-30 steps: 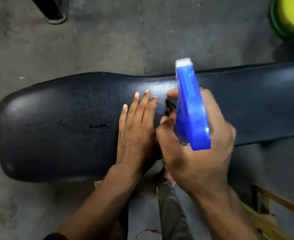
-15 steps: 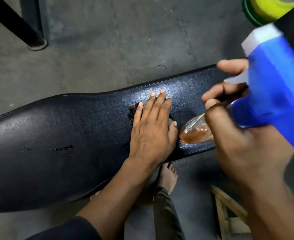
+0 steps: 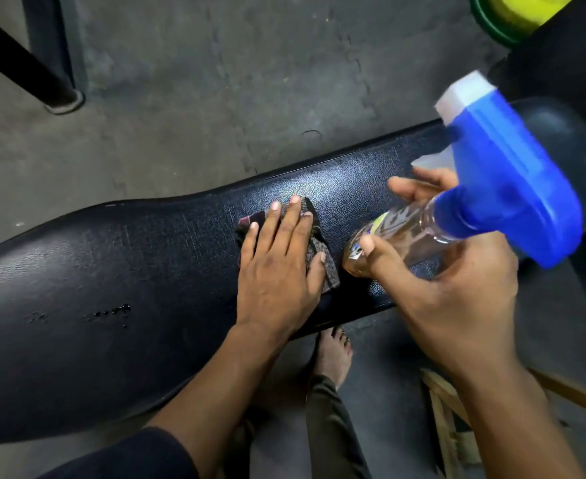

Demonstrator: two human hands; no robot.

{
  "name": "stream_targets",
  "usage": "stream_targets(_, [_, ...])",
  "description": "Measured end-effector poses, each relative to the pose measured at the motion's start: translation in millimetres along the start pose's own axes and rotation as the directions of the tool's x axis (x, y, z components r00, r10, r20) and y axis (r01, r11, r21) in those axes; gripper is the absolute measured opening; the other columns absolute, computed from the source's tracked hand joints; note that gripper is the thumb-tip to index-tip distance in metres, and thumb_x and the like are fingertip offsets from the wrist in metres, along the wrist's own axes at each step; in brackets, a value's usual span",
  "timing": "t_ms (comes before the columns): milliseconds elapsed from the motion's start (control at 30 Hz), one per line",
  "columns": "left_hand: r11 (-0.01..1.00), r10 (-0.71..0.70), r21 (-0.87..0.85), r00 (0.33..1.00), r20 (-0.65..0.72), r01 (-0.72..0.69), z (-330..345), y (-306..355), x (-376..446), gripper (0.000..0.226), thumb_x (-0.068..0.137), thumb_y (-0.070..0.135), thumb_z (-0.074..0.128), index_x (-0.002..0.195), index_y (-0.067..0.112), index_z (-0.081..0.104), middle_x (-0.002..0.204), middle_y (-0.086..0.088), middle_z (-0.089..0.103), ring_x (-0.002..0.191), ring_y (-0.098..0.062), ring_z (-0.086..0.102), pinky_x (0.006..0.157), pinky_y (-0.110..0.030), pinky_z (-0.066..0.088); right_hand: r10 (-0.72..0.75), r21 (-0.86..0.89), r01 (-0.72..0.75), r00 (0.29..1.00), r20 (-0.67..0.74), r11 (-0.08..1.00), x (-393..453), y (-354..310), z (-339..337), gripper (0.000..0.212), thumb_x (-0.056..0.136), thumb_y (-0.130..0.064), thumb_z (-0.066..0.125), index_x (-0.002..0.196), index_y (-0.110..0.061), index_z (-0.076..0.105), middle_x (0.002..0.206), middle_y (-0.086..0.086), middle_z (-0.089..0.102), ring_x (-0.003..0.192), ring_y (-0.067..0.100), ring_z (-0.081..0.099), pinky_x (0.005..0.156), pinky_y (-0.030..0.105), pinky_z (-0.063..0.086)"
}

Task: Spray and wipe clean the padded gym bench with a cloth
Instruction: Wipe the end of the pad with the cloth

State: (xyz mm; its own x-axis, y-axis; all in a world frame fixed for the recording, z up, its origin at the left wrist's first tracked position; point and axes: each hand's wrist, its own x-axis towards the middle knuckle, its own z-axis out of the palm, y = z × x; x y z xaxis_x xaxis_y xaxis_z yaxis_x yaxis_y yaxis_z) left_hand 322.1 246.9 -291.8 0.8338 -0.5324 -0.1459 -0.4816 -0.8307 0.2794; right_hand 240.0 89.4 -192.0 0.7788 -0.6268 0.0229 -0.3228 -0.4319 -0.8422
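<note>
Left hand (image 3: 277, 267): flat, palm down, fingers spread, pressing a folded cloth onto the bench pad; not curled around anything.
Right hand (image 3: 457, 292): wrapped around a spray bottle, thumb across the clear body, fingers behind it; whether a finger rests on the trigger cannot be told.
Cloth (image 3: 319, 250): dark, checked, folded; mostly covered by the left palm, its edges showing past the fingertips and along the thumb side.
Spray bottle (image 3: 423, 229): clear body, blue trigger head with white nozzle, held tilted and raised over the pad, just beside the cloth on its right; head is motion-blurred.
Padded gym bench (image 3: 112, 305): black textured vinyl; long axis runs from the lower left up to the right, crossing in front of the person; the wide rounded end lies to the left.
Droplets (image 3: 112, 311): small wet beads on the pad, well to the left of the cloth, unwiped.
Key relation: the wet patch and the wider unwiped stretch lie leftward along the bench's long axis; the left hand, already on the cloth, is the nearer one.
Judgement, next move: likely a sweep of the cloth leftward along the pad's length, or fresh spray on the right stretch under the bottle.
Foot (image 3: 333, 354): bare, on the floor below the bench's near edge.
</note>
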Motion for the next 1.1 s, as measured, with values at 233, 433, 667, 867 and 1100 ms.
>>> stream_targets(233, [1.000,0.012,-0.020,1.000,0.005,-0.012,2,-5,-1,0.066,0.105,0.050,0.044,0.165,0.024,0.041,0.181,0.005,0.021,0.169,-0.019,0.014,0.137,-0.049,0.014,0.107,0.009,-0.107,0.994,0.031,0.994,-20,23,-3,0.089,0.069,-0.068,0.090,0.144,-0.034,0.054,0.145,-0.006,0.067,0.141,0.024,0.063,0.117,0.058,0.050])
stream_targets(433, [0.999,0.050,-0.012,0.999,0.018,-0.050,1,-18,-10,0.069,0.104,0.053,0.040,0.166,0.024,0.039,0.182,0.005,0.019,0.169,-0.018,0.014,0.137,-0.049,0.015,0.174,0.020,-0.175,0.984,0.042,0.984,-51,35,-3,0.116,0.065,-0.081,0.088,0.158,-0.027,0.044,0.155,-0.019,0.060,0.148,0.007,0.056,0.125,0.035,0.046])
stream_targets(667, [0.994,0.113,-0.003,0.993,0.015,-0.113,-4,-31,-15,0.067,0.105,0.052,0.044,0.165,0.023,0.044,0.181,0.004,0.022,0.169,-0.019,0.017,0.137,-0.047,0.017,0.372,-0.047,-0.377,0.925,-0.082,0.925,-105,35,11,0.086,0.065,-0.077,0.088,0.138,-0.044,0.059,0.136,-0.017,0.074,0.128,0.002,0.070,0.116,0.046,0.055])
stream_targets(867, [0.996,0.086,0.006,0.996,-0.007,-0.086,-4,-52,-31,0.066,0.104,0.051,0.048,0.164,0.024,0.045,0.180,0.004,0.025,0.168,-0.018,0.021,0.136,-0.047,0.021,0.050,-0.186,-0.034,0.995,0.084,0.982,-128,-11,56,0.037,0.089,-0.044,0.075,0.122,-0.030,0.078,0.119,-0.016,0.080,0.109,0.001,0.077,0.101,0.019,0.057])
stream_targets(1100, [0.994,0.061,0.095,0.998,-0.018,-0.059,-15,-108,-59,0.066,0.107,0.030,0.032,0.171,0.015,0.030,0.180,0.000,0.024,0.168,-0.018,0.019,0.135,-0.047,0.024,-0.082,-0.168,0.182,0.875,0.477,0.969,-64,-21,164,0.057,0.100,0.001,0.060,0.156,-0.003,0.057,0.171,0.014,0.047,0.164,0.029,0.039,0.134,0.047,0.033])
